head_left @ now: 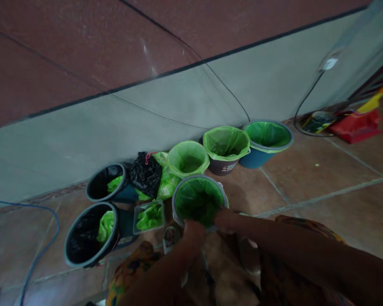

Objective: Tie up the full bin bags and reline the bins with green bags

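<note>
Between my feet and the row of containers stands a bucket with a pale rim, lined with a green plastic bag (194, 191). My left hand (194, 231) is closed over the near rim, where the bag's edge is folded outward. On the right side of the same rim, my right hand (224, 219) also looks closed on the bag's edge. Shadow hides the fingertips of both hands and the bottom of the bag. Just left of the bucket, a clear plastic tub (135, 221) holds crumpled green bags (150, 216).
Green-lined buckets (223, 166) (258, 158) and a smaller green-lined bin (188, 159) stand along the wall. A tied black bag (145, 174) leans beside them. Two black-lined bins (127, 225) lie on their sides at left. A red dustpan (357, 127), cables and a blue hose (55, 229) lie around.
</note>
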{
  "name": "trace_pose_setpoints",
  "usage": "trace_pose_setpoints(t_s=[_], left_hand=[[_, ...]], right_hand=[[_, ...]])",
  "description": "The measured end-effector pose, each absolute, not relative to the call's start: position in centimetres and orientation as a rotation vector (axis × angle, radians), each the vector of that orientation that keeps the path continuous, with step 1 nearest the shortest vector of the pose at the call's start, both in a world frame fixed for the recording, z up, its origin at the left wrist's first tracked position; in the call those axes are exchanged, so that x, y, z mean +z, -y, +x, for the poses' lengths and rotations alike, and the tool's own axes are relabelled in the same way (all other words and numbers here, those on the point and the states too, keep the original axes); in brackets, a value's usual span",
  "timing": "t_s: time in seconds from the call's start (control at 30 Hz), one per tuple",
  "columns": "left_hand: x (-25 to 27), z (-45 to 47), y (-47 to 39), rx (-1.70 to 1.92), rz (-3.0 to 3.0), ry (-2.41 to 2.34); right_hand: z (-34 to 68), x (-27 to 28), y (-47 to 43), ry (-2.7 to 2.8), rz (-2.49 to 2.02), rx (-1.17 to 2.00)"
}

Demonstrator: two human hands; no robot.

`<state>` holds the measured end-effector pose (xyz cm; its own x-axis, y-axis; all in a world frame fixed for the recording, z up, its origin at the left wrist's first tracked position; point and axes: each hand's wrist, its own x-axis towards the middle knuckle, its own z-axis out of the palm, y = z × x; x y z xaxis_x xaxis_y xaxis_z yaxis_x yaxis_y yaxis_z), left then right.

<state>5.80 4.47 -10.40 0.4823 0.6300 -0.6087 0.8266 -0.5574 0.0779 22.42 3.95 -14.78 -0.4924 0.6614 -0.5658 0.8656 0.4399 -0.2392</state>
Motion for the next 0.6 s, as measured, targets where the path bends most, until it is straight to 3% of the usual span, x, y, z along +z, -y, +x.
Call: trace_pose_setpoints(t_s=[0.2,0.47,0.6], left_hand=[[-8.7,4.0,-7.1,-0.926,2.448,-1.386],[-8.9,5.9,-5.0,-0.597,2.452,-0.99],[-11.0,6.3,-3.2,-0.541,2.316,-1.076]], right_hand=[[23.6,-14.1,-4.1,-2.313,1.269,-0.637],[22.5,-13.3,-3.2,-2.38,1.255,-0.583],[22.2,-14.5,-2.5,-2.36,1.221,-0.636]])
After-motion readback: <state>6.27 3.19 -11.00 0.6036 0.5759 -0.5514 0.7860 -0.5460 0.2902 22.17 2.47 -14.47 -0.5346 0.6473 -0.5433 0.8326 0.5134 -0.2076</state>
